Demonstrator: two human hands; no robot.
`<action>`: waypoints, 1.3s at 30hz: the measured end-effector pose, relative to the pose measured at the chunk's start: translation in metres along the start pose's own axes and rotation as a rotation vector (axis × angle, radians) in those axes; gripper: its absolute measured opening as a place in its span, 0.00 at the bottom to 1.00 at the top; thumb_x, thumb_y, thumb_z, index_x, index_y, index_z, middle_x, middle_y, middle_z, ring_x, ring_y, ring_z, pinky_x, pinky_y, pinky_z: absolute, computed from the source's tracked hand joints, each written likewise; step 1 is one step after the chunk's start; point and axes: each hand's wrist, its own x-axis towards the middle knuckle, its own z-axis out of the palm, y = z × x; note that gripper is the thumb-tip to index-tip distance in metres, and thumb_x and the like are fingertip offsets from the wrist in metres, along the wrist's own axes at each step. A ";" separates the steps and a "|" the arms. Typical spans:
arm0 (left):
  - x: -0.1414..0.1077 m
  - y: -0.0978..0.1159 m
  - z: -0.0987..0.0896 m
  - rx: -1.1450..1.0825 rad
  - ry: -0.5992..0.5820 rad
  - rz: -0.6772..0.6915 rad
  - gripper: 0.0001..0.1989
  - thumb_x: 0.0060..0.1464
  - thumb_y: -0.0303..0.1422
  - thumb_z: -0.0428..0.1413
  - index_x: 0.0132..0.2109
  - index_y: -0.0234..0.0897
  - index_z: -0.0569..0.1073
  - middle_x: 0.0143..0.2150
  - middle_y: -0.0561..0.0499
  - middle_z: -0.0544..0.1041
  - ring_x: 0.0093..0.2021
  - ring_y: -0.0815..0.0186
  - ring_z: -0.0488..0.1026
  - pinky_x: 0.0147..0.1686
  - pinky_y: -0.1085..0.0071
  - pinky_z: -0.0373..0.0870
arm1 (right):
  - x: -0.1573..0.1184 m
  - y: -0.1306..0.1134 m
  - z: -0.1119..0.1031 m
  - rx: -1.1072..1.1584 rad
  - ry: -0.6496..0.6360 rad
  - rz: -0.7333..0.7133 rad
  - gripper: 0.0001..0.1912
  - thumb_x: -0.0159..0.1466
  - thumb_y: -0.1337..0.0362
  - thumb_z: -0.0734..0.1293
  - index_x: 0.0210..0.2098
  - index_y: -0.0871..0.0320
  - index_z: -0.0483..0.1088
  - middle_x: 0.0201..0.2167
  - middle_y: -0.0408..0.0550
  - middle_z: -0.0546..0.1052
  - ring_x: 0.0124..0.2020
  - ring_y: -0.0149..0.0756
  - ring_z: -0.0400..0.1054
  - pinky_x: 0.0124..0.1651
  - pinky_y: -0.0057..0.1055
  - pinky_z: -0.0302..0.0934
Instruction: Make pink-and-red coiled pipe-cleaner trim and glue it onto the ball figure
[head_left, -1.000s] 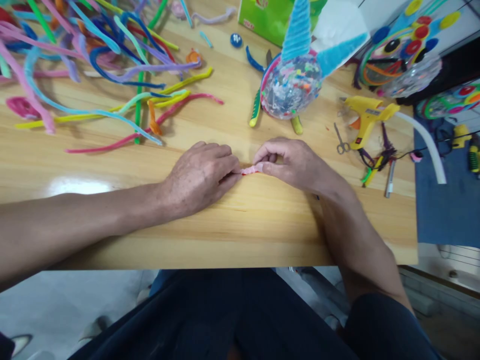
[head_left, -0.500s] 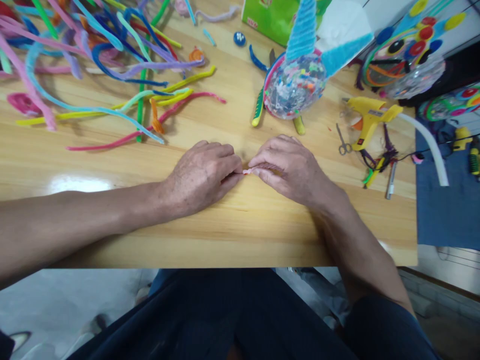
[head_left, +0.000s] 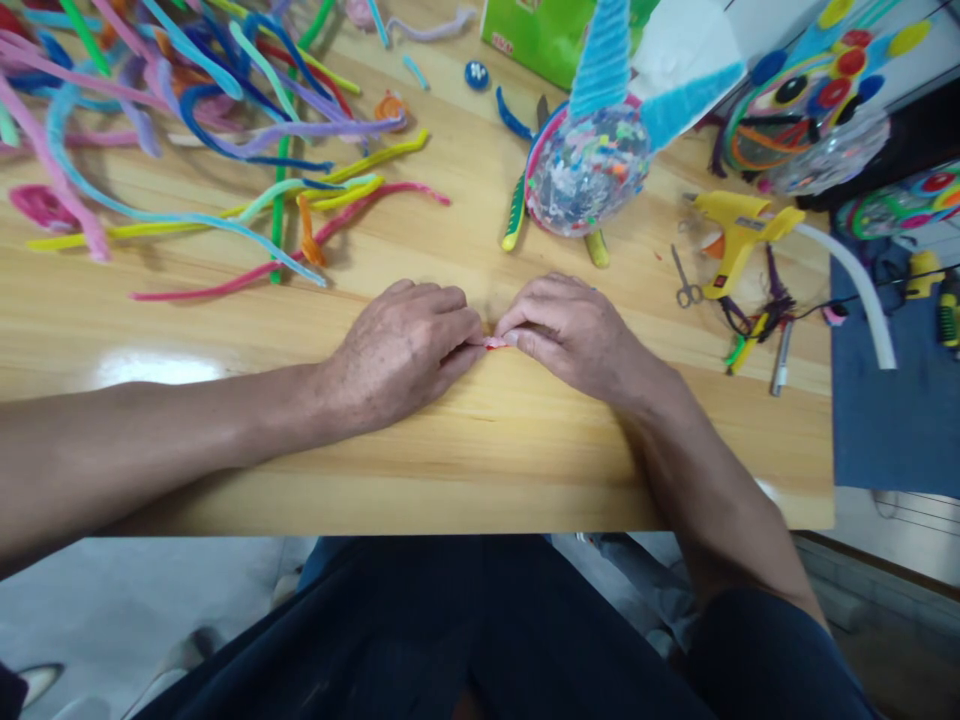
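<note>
Over at the surface [head_left: 480, 480], the left hand [head_left: 409, 350] pinches one side of a pink strip [head_left: 496, 343], and the right hand [head_left: 566, 330] grips the other. Only a short bit shows between the fingertips. Beyond sits a clear, blue-eared ornament [head_left: 589, 170]; pipe cleaners [head_left: 225, 218] spread leftward, a glue gun [head_left: 739, 235] lies rightward.

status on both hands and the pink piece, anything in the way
Left hand, right hand pinching pink strip. Strip's ends hidden. Blue-eared ball lies beyond, not between hands.
</note>
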 end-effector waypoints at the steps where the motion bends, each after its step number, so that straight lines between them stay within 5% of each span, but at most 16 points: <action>1: 0.000 0.000 0.000 0.004 0.002 0.003 0.14 0.75 0.35 0.52 0.42 0.37 0.80 0.40 0.45 0.82 0.41 0.57 0.77 0.42 0.61 0.68 | -0.001 -0.001 -0.001 0.002 -0.006 -0.001 0.10 0.75 0.64 0.67 0.41 0.52 0.80 0.37 0.47 0.82 0.42 0.42 0.72 0.52 0.43 0.62; 6: -0.001 -0.001 0.001 0.024 0.011 0.018 0.13 0.74 0.34 0.53 0.42 0.36 0.80 0.40 0.45 0.82 0.40 0.57 0.78 0.42 0.61 0.68 | -0.004 -0.004 0.001 -0.022 -0.009 0.015 0.04 0.71 0.63 0.70 0.41 0.51 0.80 0.39 0.47 0.82 0.43 0.44 0.72 0.52 0.43 0.62; 39: -0.001 0.001 0.001 -0.036 0.046 0.055 0.11 0.74 0.35 0.54 0.46 0.37 0.79 0.44 0.43 0.82 0.44 0.56 0.79 0.43 0.60 0.72 | -0.004 -0.014 0.007 -0.181 0.006 -0.016 0.08 0.71 0.67 0.67 0.39 0.52 0.79 0.38 0.49 0.80 0.42 0.45 0.72 0.49 0.43 0.60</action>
